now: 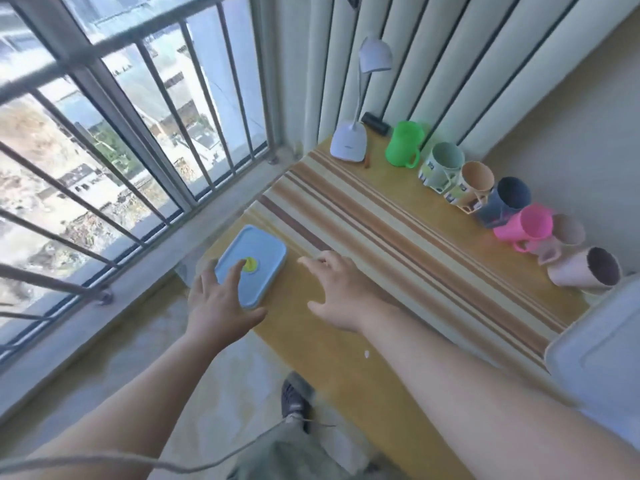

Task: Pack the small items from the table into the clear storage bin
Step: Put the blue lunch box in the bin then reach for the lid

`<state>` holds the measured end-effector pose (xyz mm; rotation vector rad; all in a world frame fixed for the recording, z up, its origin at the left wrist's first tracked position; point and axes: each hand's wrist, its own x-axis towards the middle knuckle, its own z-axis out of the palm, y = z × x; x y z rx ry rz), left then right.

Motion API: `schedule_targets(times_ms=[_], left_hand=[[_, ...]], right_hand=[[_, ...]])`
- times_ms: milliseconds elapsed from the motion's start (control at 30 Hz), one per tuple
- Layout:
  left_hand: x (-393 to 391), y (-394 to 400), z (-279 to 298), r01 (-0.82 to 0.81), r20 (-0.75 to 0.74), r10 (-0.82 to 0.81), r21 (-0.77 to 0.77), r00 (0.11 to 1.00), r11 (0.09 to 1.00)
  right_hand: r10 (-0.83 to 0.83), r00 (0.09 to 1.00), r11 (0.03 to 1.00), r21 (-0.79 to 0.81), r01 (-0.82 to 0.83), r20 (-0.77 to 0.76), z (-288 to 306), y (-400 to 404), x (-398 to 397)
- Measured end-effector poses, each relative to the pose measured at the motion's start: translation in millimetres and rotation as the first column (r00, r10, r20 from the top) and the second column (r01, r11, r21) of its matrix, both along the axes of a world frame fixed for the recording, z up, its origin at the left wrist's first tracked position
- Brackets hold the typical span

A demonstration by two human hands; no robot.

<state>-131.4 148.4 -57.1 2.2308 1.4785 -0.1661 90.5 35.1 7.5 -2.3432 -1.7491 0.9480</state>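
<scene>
A flat blue lidded box (263,249) with a yellow-green knob (250,265) lies at the table's near left corner. My left hand (216,301) hovers over its near end, fingers spread, one fingertip at the knob. My right hand (341,289) is open just right of the box, fingers apart above the yellow tabletop (349,358), holding nothing. A pale clear plastic bin (595,368) shows at the right edge. Several cups stand along the far side: green (403,143), pale green (441,164), tan (472,183), dark blue (504,202), pink (526,230), and beige ones (581,271).
A striped cloth (398,233) runs across the table. A white desk lamp (349,140) and a black object (374,123) stand at the far corner. Window bars (121,126) fill the left; a radiator-like ribbed wall (433,64) is behind. My shoe (294,403) is on the floor.
</scene>
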Motion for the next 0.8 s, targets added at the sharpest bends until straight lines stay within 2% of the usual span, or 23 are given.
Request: schedule_targets(times_ms=[200,367,433,500,567,667,800], left_hand=[[6.2,30.0,-24.6,-0.002,-0.097,-0.004,-0.061,0.995,0.998],[12.2,34.7,-35.3,0.019,-0.043,-0.025,-0.131,0.999,0.991],[9.3,39.4,-36.9,0.2,0.016,-0.2,-0.122,0.98,0.972],[7.3,44.7,-38.2,0.448,0.073,-0.443,-0.087,0.894,0.89],[8.1,46.5,-38.8,0.545,0.101,-0.538,-0.07,0.837,0.835],[9.1,42.3,-43.1,0.463,0.125,-0.448,-0.144,0.885,0.875],[9.2,36.7,-45.2,0.398,0.118,-0.381,-0.187,0.917,0.898]], right_hand=[[0.065,0.998,0.996,-0.054,-0.064,0.008,-30.3,64.5,-3.4],[0.143,0.988,0.987,-0.088,-0.137,0.065,-56.4,96.4,-5.9],[0.212,0.967,0.971,-0.14,-0.193,0.138,-65.8,102.6,-5.9],[0.331,0.92,0.933,-0.221,-0.285,0.21,-73.5,103.3,-3.3],[0.379,0.907,0.905,-0.281,-0.32,0.185,-78.9,95.6,1.7],[0.324,0.94,0.913,-0.297,-0.281,0.108,-87.2,74.0,9.9],[0.276,0.951,0.946,-0.214,-0.244,0.138,-96.6,49.2,3.1]])
